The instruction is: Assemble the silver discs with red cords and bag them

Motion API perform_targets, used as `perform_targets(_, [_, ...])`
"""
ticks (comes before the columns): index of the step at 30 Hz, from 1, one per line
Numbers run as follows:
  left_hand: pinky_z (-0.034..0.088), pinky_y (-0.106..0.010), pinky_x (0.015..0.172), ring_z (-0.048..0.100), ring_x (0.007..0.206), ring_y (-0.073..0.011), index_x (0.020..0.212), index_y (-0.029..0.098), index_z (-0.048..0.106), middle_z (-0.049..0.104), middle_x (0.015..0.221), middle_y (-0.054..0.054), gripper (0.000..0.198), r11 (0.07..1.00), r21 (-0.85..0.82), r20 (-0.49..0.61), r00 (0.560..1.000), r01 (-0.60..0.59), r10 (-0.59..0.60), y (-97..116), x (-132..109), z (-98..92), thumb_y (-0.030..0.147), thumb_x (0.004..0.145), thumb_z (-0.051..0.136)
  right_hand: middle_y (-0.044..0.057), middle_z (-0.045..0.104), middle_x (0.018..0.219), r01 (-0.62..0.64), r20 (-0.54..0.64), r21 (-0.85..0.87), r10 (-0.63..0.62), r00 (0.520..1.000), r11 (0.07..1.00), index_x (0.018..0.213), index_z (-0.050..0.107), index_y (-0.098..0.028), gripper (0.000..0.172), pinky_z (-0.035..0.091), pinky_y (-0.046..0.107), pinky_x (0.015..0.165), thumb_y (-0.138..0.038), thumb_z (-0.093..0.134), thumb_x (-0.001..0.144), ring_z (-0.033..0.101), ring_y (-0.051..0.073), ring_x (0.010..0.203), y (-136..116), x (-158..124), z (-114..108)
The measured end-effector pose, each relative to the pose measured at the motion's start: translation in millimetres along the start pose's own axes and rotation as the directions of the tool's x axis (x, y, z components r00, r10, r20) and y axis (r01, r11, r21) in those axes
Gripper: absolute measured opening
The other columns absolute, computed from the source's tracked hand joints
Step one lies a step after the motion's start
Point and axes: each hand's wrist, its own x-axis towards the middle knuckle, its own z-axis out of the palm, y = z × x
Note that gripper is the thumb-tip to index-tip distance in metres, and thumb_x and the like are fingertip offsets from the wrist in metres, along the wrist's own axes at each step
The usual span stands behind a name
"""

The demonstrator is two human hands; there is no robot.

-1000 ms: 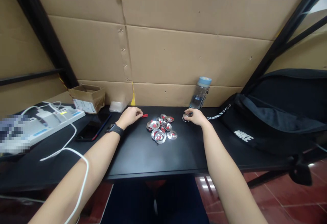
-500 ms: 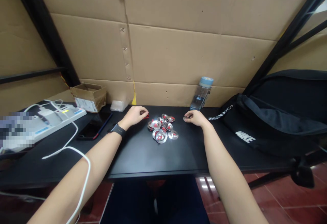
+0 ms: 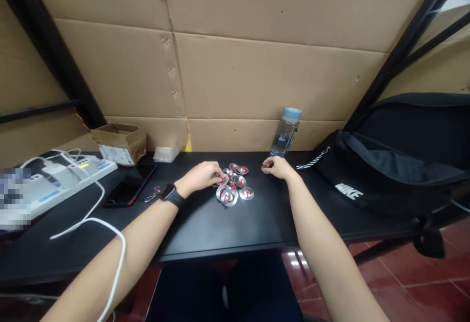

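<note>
Several silver finger cymbals [image 3: 229, 196] with red loops lie in a loose heap on the black table [image 3: 220, 231]. My left hand [image 3: 203, 175], with a dark watch on its wrist, is at the left side of the heap. Its fingers are pinched on a finger cymbal [image 3: 223, 179] there, partly covered by the fingertips. To the right of the heap and apart from it, my right hand [image 3: 278, 168] has its fingers closed on another finger cymbal [image 3: 264, 169], of which only an edge shows.
A water bottle [image 3: 285, 133] stands behind my right hand. The black backpack [image 3: 370, 180] fills the right side. At left are a phone [image 3: 128, 185], an open cardboard box [image 3: 121, 143], a power strip [image 3: 69, 177] and a white cable [image 3: 99, 220] crossing my left forearm.
My left hand has moved right, from beside the heap onto its left edge, and its fingers now pinch a finger cymbal. The right hand stays in place. The view has shifted slightly.
</note>
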Motion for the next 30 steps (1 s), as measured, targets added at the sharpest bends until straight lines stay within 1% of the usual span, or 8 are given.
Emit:
perform_targets(5, [0.046,-0.026,0.075,0.066,0.083,-0.0180,0.084,0.022,0.072,0.070,0.092,-0.004,0.010,1.000,0.011,-0.009,1.000,0.006,-0.006,4,1,2.2,0.027,0.089,0.064,0.009,0.076,0.102,0.004,-0.087,0.006,-0.003,0.996,1.000,0.099,0.077,-0.020,0.027,0.053,0.032,0.081,-0.027,0.077,0.074,0.070,0.022,0.089,-8,1,-1])
perform_targets(10, [0.045,-0.024,0.068,0.065,0.074,-0.0152,0.091,0.022,0.067,0.072,0.086,-0.001,0.011,0.991,-0.126,-0.111,0.992,0.048,-0.062,12,0,-8.3,0.027,0.094,0.057,0.007,0.075,0.099,0.232,-0.164,0.257,-0.194,0.967,0.938,0.100,0.075,-0.020,0.023,0.055,0.034,0.082,-0.031,0.072,0.080,0.069,0.020,0.087,-50,-6,9])
perform_targets(13, [0.046,-0.024,0.071,0.065,0.075,-0.0147,0.092,0.020,0.067,0.073,0.087,-0.001,0.013,0.974,-0.217,-0.217,0.970,0.058,-0.106,18,0,-12.0,0.029,0.093,0.057,0.010,0.071,0.117,0.341,-0.116,0.465,-0.326,0.938,0.817,0.121,0.067,-0.021,0.051,0.056,0.032,0.075,-0.036,0.081,0.074,0.069,0.021,0.094,-87,-17,21])
perform_targets(15, [0.047,-0.025,0.073,0.065,0.077,-0.0153,0.091,0.019,0.067,0.073,0.088,-0.002,0.014,0.961,-0.271,-0.261,0.958,0.047,-0.120,22,1,-11.2,0.031,0.092,0.059,0.010,0.068,0.126,0.381,-0.086,0.547,-0.403,0.911,0.745,0.130,0.062,-0.024,0.067,0.057,0.032,0.078,-0.038,0.085,0.069,0.069,0.021,0.098,-108,-25,29])
perform_targets(18, [0.047,-0.025,0.072,0.065,0.076,-0.0155,0.089,0.018,0.067,0.073,0.088,-0.002,0.017,0.938,-0.345,-0.269,0.953,0.041,-0.141,27,2,-6.8,0.034,0.092,0.060,0.008,0.069,0.126,0.444,-0.092,0.575,-0.485,0.870,0.687,0.132,0.060,-0.025,0.065,0.056,0.034,0.087,-0.037,0.084,0.072,0.069,0.022,0.104,-127,-33,38])
perform_targets(21, [0.047,-0.025,0.069,0.063,0.073,-0.0152,0.086,0.018,0.065,0.072,0.086,-0.002,0.019,0.924,-0.379,-0.263,0.953,0.045,-0.153,31,4,-2.2,0.036,0.091,0.060,0.008,0.072,0.118,0.435,-0.113,0.588,-0.464,0.879,0.682,0.126,0.063,-0.023,0.056,0.057,0.034,0.087,-0.037,0.082,0.075,0.070,0.022,0.102,-129,-34,44])
perform_targets(25, [0.048,-0.026,0.070,0.065,0.075,-0.0158,0.088,0.018,0.066,0.073,0.086,-0.003,0.018,0.930,-0.367,-0.272,0.951,0.036,-0.145,31,6,-0.9,0.034,0.092,0.060,0.007,0.074,0.106,0.405,-0.121,0.567,-0.414,0.902,0.717,0.118,0.066,-0.022,0.056,0.057,0.031,0.078,-0.041,0.085,0.070,0.071,0.020,0.092,-124,-31,44])
perform_targets(30, [0.048,-0.026,0.070,0.067,0.076,-0.0165,0.090,0.019,0.069,0.075,0.088,-0.003,0.019,0.956,-0.267,-0.340,0.916,0.121,-0.210,10,3,-7.9,0.036,0.093,0.060,0.005,0.071,0.099,0.404,-0.204,0.455,-0.349,0.915,0.794,0.116,0.067,-0.022,0.051,0.054,0.027,0.067,-0.043,0.083,0.072,0.066,0.016,0.077,-107,-20,32])
